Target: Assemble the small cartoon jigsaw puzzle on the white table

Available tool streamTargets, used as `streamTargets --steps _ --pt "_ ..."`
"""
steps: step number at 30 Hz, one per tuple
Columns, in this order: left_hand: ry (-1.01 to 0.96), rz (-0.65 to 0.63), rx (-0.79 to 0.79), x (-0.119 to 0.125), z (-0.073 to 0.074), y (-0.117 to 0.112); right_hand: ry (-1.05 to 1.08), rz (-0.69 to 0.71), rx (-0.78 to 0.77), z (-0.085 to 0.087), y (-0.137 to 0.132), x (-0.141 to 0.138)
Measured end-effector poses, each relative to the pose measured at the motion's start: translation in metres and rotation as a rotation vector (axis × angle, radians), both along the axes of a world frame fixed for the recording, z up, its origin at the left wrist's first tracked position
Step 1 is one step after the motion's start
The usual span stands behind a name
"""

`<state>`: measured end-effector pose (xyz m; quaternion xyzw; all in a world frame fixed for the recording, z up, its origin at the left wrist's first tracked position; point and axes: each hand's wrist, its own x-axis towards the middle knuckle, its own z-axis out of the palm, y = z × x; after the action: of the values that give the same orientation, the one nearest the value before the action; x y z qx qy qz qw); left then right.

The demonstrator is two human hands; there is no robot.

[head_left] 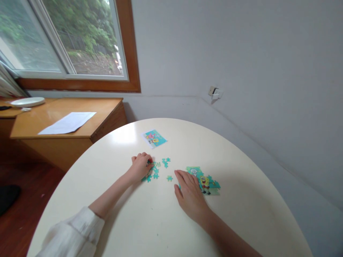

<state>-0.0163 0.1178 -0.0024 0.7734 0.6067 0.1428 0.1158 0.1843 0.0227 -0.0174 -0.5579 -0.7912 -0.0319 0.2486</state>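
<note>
My left hand [140, 166] is at the pile of loose teal jigsaw pieces [155, 171], its fingers curled in and its thumb bent toward them. Whatever lies between those fingers is hidden. Fingers stretched out, my right hand [190, 195] rests over the left edge of a partly joined jigsaw puzzle [213, 185] with cartoon figures, covering some of it. One single jigsaw piece [169, 178] lies between the two hands. A few more loose pieces [165, 162] sit just beyond it.
A small picture card [154, 138] with cartoon figures lies toward the far side of the round white table [139, 221]. Left of the table, a wooden desk [107, 109] carries a paper sheet [68, 122] and a white plate [28, 102]. Walls stand behind and to the right.
</note>
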Motion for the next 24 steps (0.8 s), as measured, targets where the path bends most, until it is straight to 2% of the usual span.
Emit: streamTargets --steps 5,10,16,24 --pt "-0.008 -0.021 0.002 0.0 0.0 0.0 0.013 0.0 -0.024 0.001 0.0 -0.001" --pt "-0.011 -0.029 -0.025 0.001 0.006 -0.003 -0.004 -0.022 -0.011 0.003 -0.001 -0.002" --pt "-0.01 -0.05 -0.05 0.001 0.007 -0.004 -0.14 -0.135 0.058 0.001 -0.001 0.0" --pt "-0.044 -0.051 -0.074 0.002 0.005 -0.004 -0.231 -0.283 0.051 -0.007 0.015 0.026"
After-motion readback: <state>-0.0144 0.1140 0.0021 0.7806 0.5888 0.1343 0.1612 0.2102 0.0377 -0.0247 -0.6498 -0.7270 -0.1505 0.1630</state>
